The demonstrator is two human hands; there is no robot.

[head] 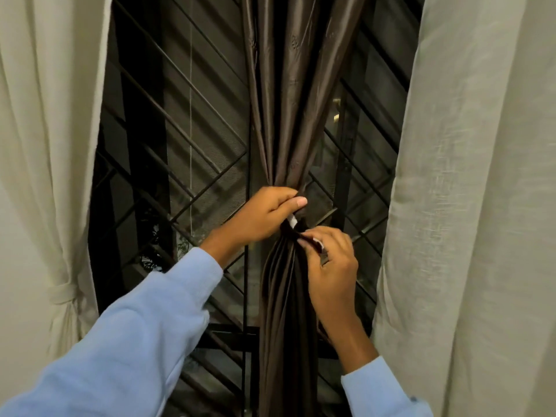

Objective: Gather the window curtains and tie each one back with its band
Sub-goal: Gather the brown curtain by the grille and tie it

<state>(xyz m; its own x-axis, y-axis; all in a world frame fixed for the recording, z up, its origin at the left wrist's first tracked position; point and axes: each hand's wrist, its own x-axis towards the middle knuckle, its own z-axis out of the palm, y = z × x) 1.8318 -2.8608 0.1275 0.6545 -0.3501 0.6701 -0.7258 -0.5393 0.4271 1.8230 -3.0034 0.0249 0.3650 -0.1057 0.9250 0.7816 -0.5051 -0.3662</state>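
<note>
Two hands are working on the brown curtain [288,115], which is hanging gathered before the window grille [180,145]. The left hand [264,215] is gripping its gathers just above the dark band [289,233], fingers curled round the cloth. The right hand [331,266] is pinching the band's white-backed end beside the gathers. Left of the brown curtain, a cream curtain [45,145] is hanging tied by a cream band [61,291].

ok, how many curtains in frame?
3. Left cream curtain, tied by cream band; brown curtain at centre, left hand gripping it, right hand pinching its dark band; right cream curtain, no band visible. Others may be off-frame.
</note>
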